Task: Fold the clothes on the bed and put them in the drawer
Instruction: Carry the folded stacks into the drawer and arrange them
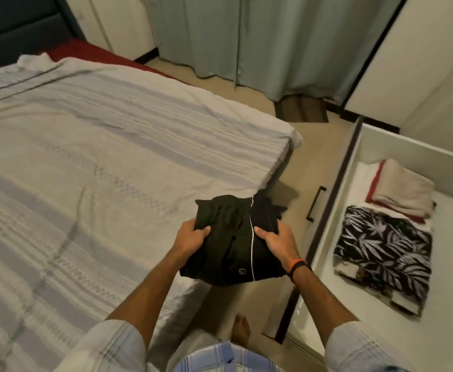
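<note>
Transfer step in hand: left hand [191, 235] and right hand [278, 242] each grip a folded black garment [233, 237] off the bed's [85, 157] near-right corner. Next: carry rightward into the open drawer [397, 146], beside the leaf-print garment [384, 248].

Bed [85, 157] on the left, open drawer [397, 146] on the right, strip of floor [314, 157] between them. Folded garment [233, 237] held over the bed's near right corner, left hand [190, 237] and right hand [279, 241] at its sides. In the drawer, two folded piles: towels [402, 193] at the far edge, patterned cloth [384, 253] just before them.
</note>
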Demonstrator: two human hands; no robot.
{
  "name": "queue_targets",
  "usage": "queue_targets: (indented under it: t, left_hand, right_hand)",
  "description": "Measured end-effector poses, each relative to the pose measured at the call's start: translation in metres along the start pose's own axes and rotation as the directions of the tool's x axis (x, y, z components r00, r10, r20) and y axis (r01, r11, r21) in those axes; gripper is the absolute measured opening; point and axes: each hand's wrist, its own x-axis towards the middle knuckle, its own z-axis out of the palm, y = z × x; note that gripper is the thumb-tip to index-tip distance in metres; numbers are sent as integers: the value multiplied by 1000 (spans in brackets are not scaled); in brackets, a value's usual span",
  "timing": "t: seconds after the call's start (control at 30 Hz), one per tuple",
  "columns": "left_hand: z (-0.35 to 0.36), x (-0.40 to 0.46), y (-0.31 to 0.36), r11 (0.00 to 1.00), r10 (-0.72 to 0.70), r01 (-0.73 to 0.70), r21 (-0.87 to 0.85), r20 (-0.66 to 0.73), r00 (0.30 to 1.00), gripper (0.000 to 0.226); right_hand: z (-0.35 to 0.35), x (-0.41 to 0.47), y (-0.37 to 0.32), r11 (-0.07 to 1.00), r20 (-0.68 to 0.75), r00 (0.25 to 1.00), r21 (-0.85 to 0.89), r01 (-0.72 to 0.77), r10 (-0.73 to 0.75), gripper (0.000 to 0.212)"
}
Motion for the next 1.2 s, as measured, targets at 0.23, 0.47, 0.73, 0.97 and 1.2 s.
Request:
queue_targets:
  t: [0.23, 0.47, 0.73, 0.97, 1.2]
  left_hand:
    - [66, -37, 14, 997, 71, -75, 15, 175, 982, 36]
    - [151, -76, 11, 987, 100, -133, 91, 302, 948, 33]
    - [269, -106, 31, 978, 3, -96, 184, 452, 892, 32]
    - [340, -117, 24, 961, -101, -29, 276, 441, 892, 37]
    - [380, -97, 15, 931, -191, 16, 365, 450, 872, 37]
  right_hand:
    - [-73, -51, 49, 995, -191, 980, 88, -44, 60, 29]
    - [-146, -101, 107, 985, -306, 944, 152, -75, 120, 34]
    - [-241, -114, 179, 964, -376, 898, 220, -153, 228, 41]
    - [-285, -114, 228, 943, -355, 883, 241, -231, 307, 39]
    - [-303, -102, 263, 920, -333, 867, 262, -293, 371, 41]
